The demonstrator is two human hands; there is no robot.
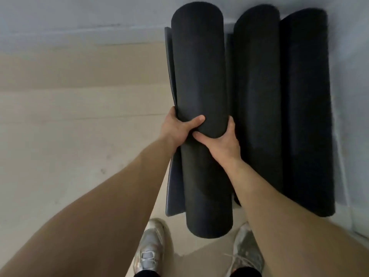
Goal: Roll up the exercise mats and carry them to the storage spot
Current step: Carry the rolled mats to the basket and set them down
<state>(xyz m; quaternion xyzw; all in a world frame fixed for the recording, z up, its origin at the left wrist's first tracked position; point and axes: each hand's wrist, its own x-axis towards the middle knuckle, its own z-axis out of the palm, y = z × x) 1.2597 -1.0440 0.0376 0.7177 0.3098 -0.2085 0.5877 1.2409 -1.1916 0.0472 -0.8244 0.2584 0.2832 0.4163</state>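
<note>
Gripping the rolled mat (199, 76) from both sides, left hand (177, 126) and right hand (223, 140) hide most fingers behind it.

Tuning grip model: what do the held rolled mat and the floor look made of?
The held rolled mat: dark foam or rubber by the look, matte, fine-grained surface; it seems to give slightly under the thumb of the left hand. The floor: pale planks with visible seams, low sheen, likely wood or laminate; cannot tell which.
</note>
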